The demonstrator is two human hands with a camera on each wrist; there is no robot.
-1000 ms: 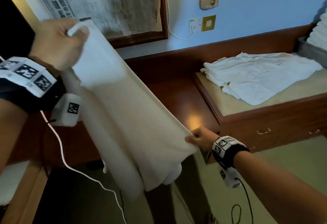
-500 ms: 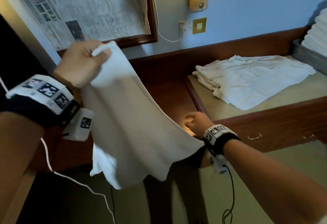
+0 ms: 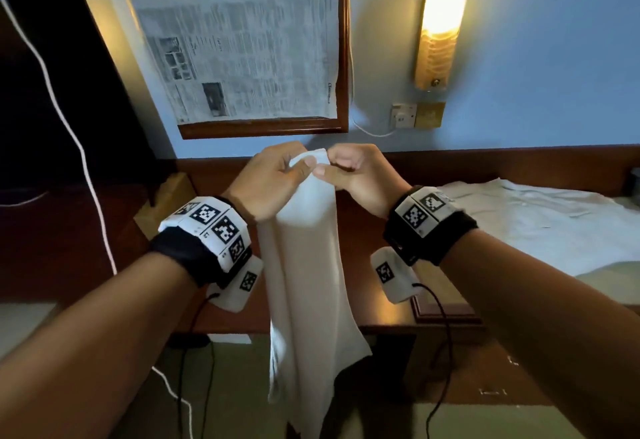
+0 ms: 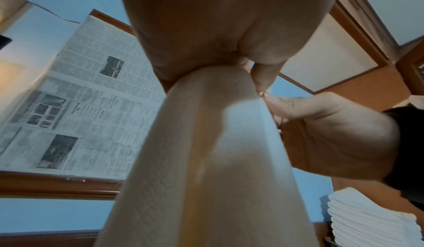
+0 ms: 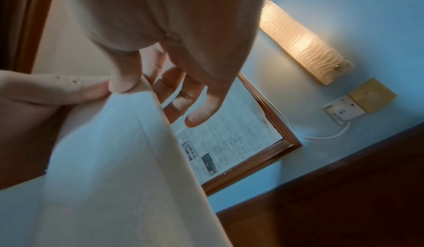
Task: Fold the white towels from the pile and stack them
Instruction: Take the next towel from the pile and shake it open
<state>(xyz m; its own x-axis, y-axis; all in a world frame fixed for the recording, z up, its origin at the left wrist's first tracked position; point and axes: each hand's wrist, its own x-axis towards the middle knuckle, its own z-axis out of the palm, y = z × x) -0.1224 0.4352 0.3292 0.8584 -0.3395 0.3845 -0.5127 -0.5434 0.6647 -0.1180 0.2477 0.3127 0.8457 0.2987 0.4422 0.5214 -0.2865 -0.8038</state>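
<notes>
1. Blue wall behind the dark wooden worktop carries a framed newspaper, a lit wall lamp and a socket with a white cable.
2. Both hands meet at chest height in front of the wall, touching each other at the top of a white towel.
3. The left hand pinches the towel's upper corner between thumb and curled fingers.
4. The right hand pinches the same top edge with thumb and forefinger; in the right wrist view its other fingers hang loosely spread behind the cloth.
5. The towel hangs doubled lengthwise, its lower end below the worktop's front edge.
6. To the right, a pile of unfolded towels lies spread on a lighter surface.
7. A stack of folded towels shows in the left wrist view, at the lower right.
</notes>
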